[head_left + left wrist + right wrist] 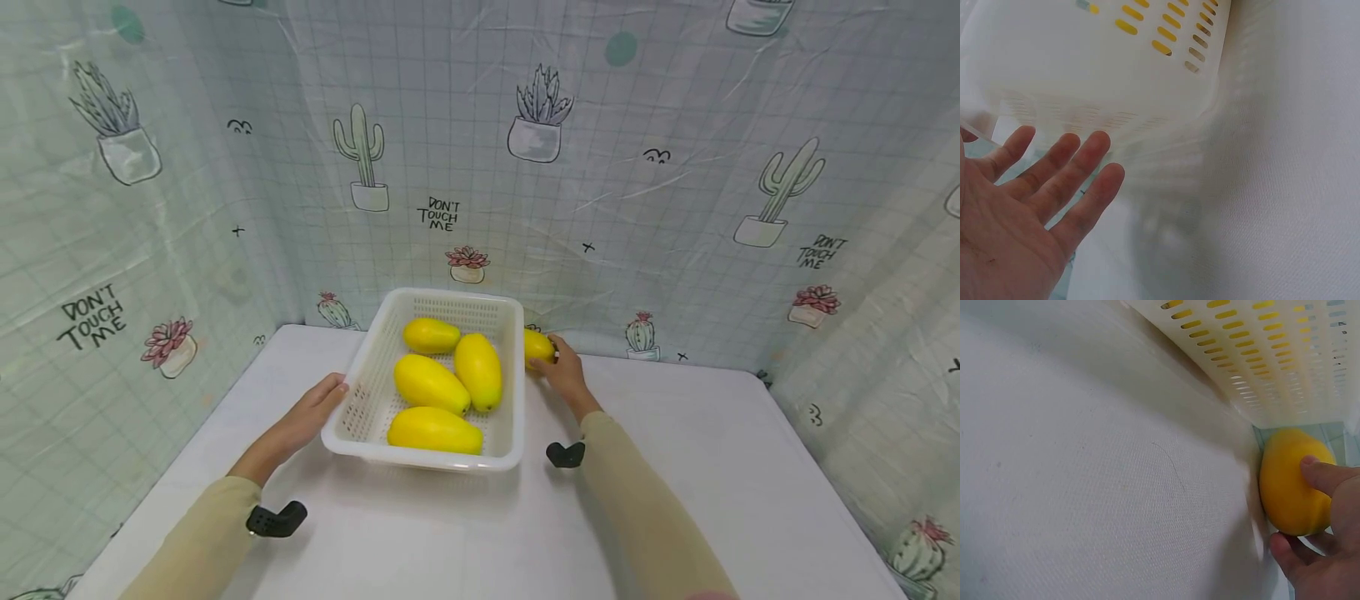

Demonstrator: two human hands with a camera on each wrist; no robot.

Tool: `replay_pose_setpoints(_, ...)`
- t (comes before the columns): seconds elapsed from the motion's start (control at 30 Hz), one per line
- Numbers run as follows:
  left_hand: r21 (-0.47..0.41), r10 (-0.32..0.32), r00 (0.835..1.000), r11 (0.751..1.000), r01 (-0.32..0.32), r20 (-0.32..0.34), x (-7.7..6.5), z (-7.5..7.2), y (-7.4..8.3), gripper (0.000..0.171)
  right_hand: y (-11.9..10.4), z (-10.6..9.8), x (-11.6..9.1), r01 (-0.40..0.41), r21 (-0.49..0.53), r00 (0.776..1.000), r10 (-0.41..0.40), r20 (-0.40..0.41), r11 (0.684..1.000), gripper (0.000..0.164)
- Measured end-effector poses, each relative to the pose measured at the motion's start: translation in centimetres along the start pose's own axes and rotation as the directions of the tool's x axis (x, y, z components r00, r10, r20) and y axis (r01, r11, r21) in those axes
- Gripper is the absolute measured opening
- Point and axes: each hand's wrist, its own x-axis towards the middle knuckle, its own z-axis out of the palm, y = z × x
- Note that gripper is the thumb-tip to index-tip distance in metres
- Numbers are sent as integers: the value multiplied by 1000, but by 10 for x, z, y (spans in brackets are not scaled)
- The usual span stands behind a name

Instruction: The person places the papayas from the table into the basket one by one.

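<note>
A white plastic basket (352,450) with slotted walls holds several yellow papayas (431,383). At its left side is my left hand (311,408), touching near the rim; in the left wrist view the fingers (1075,178) stretch out, spread, along the basket's outer wall. Beyond the right wall, my right hand (564,371) grips another yellow papaya (537,348), partly hidden by the basket in the head view. The right wrist view shows that papaya (1294,481) close to the tabletop, with the thumb on its side and fingertips at its lower end.
The basket stands on a white-covered table (420,542). A patterned curtain (465,150) with printed cacti hangs along the back and both sides, close behind the basket and the right hand. Black devices (277,518) are strapped to both wrists.
</note>
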Motion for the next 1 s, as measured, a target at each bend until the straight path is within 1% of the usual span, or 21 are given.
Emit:
replay_pose_setpoints(0.5, 4, -1, 1000, 1000, 1, 3, 0, -1, 2, 47, 1, -7, -6, -4, 14, 1000, 4, -9, 1000, 66)
replay_pose_setpoints(0.73, 12, -3, 1000, 1000, 3, 0, 1, 1, 2, 48, 1, -12, -14, -18, 22, 1000, 18, -17, 1000, 66)
replay_pose_setpoints(1.0, 11, -1, 1000, 1000, 1, 7, 2, -1, 2, 47, -2, -12, -22, 21, 28, 998, -19, -55, 999, 66)
